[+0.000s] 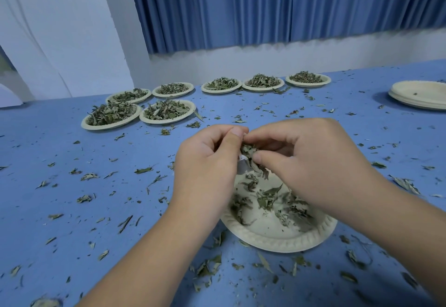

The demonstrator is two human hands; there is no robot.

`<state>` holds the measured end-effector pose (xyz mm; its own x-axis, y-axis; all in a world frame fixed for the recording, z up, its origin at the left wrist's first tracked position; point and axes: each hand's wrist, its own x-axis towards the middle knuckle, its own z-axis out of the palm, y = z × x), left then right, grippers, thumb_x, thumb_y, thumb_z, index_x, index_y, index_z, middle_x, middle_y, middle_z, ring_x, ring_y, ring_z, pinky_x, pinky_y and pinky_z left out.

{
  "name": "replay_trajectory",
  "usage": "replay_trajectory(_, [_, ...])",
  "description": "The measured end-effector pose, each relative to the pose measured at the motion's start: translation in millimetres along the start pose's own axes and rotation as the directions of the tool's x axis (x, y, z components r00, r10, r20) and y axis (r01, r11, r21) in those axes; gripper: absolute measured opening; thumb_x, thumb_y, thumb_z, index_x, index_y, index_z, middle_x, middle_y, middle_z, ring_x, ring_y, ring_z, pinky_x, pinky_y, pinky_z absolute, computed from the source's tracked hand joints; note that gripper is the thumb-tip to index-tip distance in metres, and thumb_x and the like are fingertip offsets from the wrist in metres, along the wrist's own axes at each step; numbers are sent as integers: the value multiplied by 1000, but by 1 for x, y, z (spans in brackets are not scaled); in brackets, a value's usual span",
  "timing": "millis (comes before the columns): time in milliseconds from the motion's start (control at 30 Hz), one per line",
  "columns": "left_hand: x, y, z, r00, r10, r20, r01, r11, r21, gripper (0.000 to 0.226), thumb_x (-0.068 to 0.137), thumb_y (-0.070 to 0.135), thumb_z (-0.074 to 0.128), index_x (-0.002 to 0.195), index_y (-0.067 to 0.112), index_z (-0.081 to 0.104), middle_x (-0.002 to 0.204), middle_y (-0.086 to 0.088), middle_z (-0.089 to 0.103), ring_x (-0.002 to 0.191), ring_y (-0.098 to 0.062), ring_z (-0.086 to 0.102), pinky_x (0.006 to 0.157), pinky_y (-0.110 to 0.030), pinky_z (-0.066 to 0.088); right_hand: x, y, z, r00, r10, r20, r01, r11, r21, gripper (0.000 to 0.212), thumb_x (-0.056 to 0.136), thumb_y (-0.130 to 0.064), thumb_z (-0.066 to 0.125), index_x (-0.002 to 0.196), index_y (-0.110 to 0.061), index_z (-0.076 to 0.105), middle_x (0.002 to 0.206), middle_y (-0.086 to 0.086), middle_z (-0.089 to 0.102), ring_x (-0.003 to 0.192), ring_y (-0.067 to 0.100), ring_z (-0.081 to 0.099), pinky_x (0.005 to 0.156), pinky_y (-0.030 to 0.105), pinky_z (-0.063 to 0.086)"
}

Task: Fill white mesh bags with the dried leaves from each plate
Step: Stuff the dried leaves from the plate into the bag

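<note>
A cream paper plate [277,239] lies near the table's front, with dried leaves [268,198] scattered over it. Above its far rim my left hand [207,169] grips a white mesh bag [242,165]; only a small white piece of the bag shows between the hands. My right hand [309,162] pinches a clump of dried leaves [249,151] at the bag's mouth, its fingertips close against my left thumb. The rest of the bag is hidden behind my left hand.
Several plates heaped with dried leaves [166,111] stand in two rows at the far side of the blue table [72,210]. A stack of empty plates [420,94] sits at the far right. Loose leaf bits litter the whole tabletop. Blue curtains hang behind.
</note>
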<state>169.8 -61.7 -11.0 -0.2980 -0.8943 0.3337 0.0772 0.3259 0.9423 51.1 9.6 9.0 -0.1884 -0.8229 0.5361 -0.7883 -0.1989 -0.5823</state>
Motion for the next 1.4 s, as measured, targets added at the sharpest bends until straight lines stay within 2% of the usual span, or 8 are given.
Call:
replay_trajectory(267, [-3,3,2,998,-8,61,10,999,-35,26,95,12,57,77,17,75,59,10,66,50,0,57,49,-12,46,15,1,-4,996,84,16,-85,995,49,18,65,-18,84,64,-25,68,60,-17,62,51,-2,51,54,9,40])
replay_trajectory(500, [-2,5,1,999,-3,34,6,997,-80,24,95,13,58,79,19,74,54,13,60,38,1,47,45,-11,42,26,12,-11,961,243,136,-235,970,-68,41,55,-57,75,88,-37,60,95,-18,60,77,-7,55,63,11,39])
replay_trajectory(700, [-5,6,3,1000,23,6,-23,996,-85,22,95,10,57,81,16,72,45,18,53,37,3,47,40,-5,35,15,10,-1,918,348,192,-394,862,320,34,69,-35,79,88,-13,60,69,5,62,52,24,68,45,32,55])
replay_trajectory(867, [-5,4,3,999,39,-5,-39,998,-46,20,95,14,60,81,19,73,44,18,52,40,3,47,47,-10,43,7,9,4,957,285,-54,-266,936,232,22,66,-34,83,76,-26,65,68,-5,65,45,9,64,45,11,42])
replay_trajectory(967, [-5,3,4,999,34,1,-34,997,-64,20,95,14,59,82,18,74,45,17,52,40,1,48,56,-21,52,3,8,7,969,185,-166,-167,979,117,16,65,-35,83,72,-31,69,68,-8,61,54,5,61,55,11,42])
replay_trajectory(1033, [-6,4,5,999,41,5,-41,996,-77,20,95,12,58,82,16,73,45,18,53,39,2,48,47,-11,44,1,8,9,974,99,-203,-92,995,43,12,67,-34,81,73,-33,70,73,-10,59,66,5,59,61,11,42])
replay_trajectory(1167, [-6,5,4,1000,21,9,-20,991,-136,23,95,11,59,78,17,74,55,13,62,48,0,56,48,-11,46,-3,5,8,988,-44,-149,33,996,-78,14,78,-30,73,92,-30,76,81,-10,61,74,3,57,68,10,40])
replay_trajectory(1400, [-2,5,-1,1000,-11,-5,11,987,-160,23,95,13,59,79,18,74,53,9,54,46,-6,55,53,-19,51,-1,3,-2,996,-88,31,90,994,-65,39,76,-15,77,112,-28,70,89,-18,61,81,4,60,80,15,48])
